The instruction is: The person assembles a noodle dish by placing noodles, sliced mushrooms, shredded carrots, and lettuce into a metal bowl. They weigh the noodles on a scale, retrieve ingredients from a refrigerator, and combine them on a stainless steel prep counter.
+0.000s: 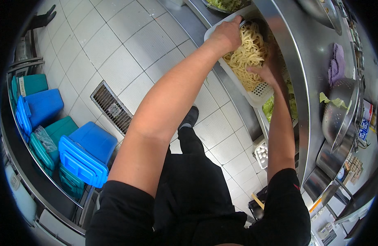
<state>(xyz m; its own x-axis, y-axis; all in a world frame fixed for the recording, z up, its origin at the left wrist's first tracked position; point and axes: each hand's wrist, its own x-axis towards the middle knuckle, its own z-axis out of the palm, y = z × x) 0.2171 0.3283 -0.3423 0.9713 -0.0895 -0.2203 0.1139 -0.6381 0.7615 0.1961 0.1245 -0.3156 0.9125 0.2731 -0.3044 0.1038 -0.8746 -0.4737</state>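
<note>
My left hand (227, 33) grips the rim of a metal bowl (260, 26), whose dark inside shows only in part. Thick pale noodles (245, 57) lie in front of the bowl in a white perforated plastic basket (259, 97). My right hand (266, 70) reaches under the edge of the steel counter and touches the noodles from the other side. Its thumb is seen against them, while its other fingers are shaded and partly hidden. The basket sits on a low shelf, above leafy lettuce (269, 108).
Overhanging the basket is a steel counter (299, 61) with a purple cloth (336, 63) and a steel colander (339, 101). White eggs (262, 153) sit in a low basket. Blue bins (93, 141) and green bins stand at left, near a floor drain grate (112, 107).
</note>
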